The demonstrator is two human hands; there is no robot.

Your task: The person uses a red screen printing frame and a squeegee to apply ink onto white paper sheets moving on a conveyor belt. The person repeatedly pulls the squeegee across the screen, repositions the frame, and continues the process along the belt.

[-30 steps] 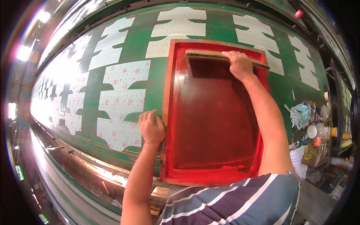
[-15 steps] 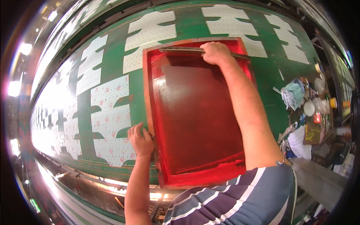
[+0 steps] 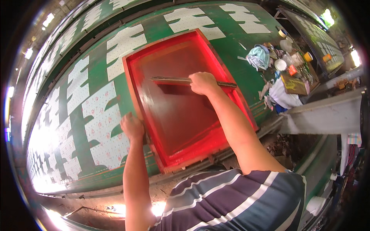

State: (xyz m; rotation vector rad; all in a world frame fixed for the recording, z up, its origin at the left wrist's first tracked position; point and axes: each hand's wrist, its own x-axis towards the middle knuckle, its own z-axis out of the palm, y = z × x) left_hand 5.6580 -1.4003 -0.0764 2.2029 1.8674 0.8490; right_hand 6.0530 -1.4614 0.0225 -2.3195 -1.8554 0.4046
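Note:
A printing screen (image 3: 128,73), a wooden frame with red-inked walls and a dark red mesh, lies slanted in front of me. My right hand (image 3: 203,83) is closed round the middle of a long, thin squeegee (image 3: 173,80), which spans the upper half of the mesh crosswise. Wet red ink (image 3: 200,140) gathers along the near end inside the frame. At the frame's left outer side, my left hand (image 3: 132,127) has its fingers bent and its inner side against the edge; the exact hold is partly hidden.
Pale patterned cut fabric pieces (image 3: 101,127) lie in rows on the long green table (image 3: 231,50). At the right are a bundled light-blue cloth (image 3: 259,57), a white cup (image 3: 280,64), jars, tape rolls and a white cloth (image 3: 283,94). A grey beam (image 3: 323,115) stands right of me.
My right hand has drawn the squeegee from the screen's far end toward me over the mesh. My left hand stays by the left edge. The whole view has turned and shifted.

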